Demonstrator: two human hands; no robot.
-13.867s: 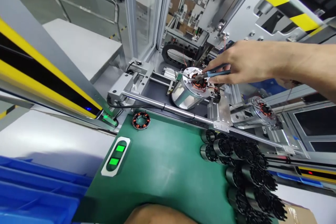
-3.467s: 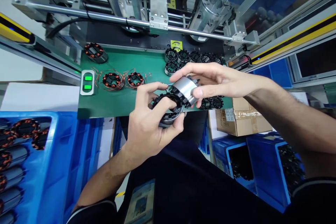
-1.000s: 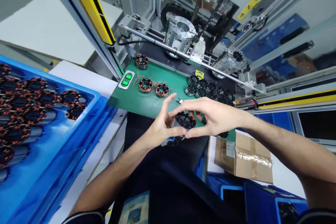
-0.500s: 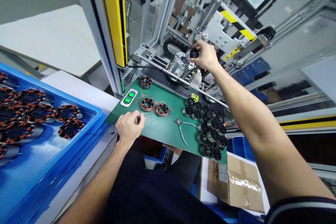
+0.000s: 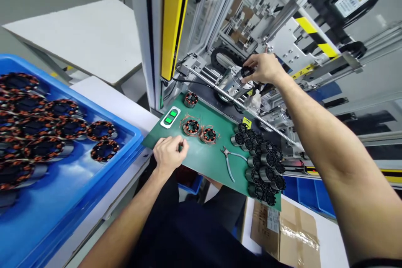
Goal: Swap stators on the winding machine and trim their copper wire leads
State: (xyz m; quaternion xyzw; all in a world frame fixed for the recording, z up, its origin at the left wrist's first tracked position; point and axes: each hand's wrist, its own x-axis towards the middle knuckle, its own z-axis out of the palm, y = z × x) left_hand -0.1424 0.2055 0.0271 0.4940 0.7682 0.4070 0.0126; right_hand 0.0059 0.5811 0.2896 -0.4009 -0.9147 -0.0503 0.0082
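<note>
My right hand [image 5: 263,68] reaches into the machine, fingers closed on a black stator core [image 5: 245,73] that sits on top of the silver cylindrical fixture [image 5: 231,84]. My left hand [image 5: 169,153] rests as a loose fist on the near edge of the green mat [image 5: 207,157], with something dark between its fingers that I cannot make out. Two copper-wound stators [image 5: 200,130] lie just beyond it, a third [image 5: 191,99] farther back. Pliers [image 5: 230,160] lie on the mat beside a row of several black unwound cores [image 5: 261,162].
A blue tray [image 5: 75,184] of several wound stators stands at the left. A green two-button switch [image 5: 170,117] sits at the mat's left corner. A yellow light-curtain post [image 5: 171,21] rises behind it. A cardboard box [image 5: 284,232] lies lower right.
My right hand carried the black core from in front of me up to the silver fixture and has lowered it onto it. My left hand dropped to the mat edge and stays there.
</note>
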